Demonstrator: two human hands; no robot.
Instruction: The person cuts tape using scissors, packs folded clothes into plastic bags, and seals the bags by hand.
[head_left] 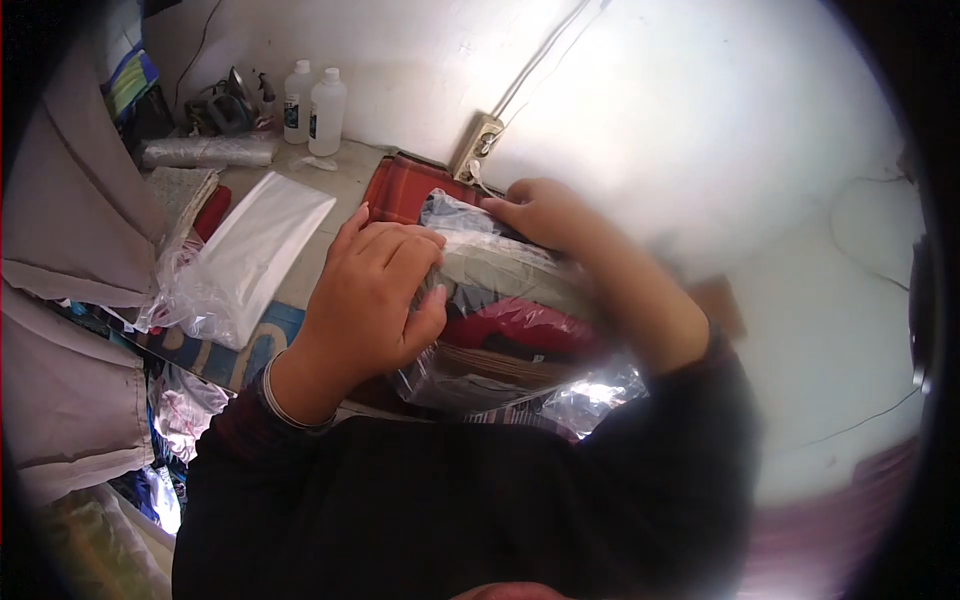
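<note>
A stack of folded clothes in clear plastic bags [520, 328] lies in front of me, with grey-green, dark red and brown layers showing through the shiny film. My left hand [375, 285] rests against the stack's left side, its fingers loosely bent and its thumb apart. At the far edge, my right hand [545, 212] grips the plastic-wrapped stack; its thumb lies on the near side and the other fingers are partly hidden behind. Red plaid cloth [400, 188] lies beneath and behind the stack.
A white plastic sheet or bag pile [270, 245] lies to the left. Two clear bottles [326, 115], an iron [232, 105] and a plastic roll [210, 151] stand or lie farther back. A power strip [478, 147] leans by the wall. Grey curtains [75, 210] hang left.
</note>
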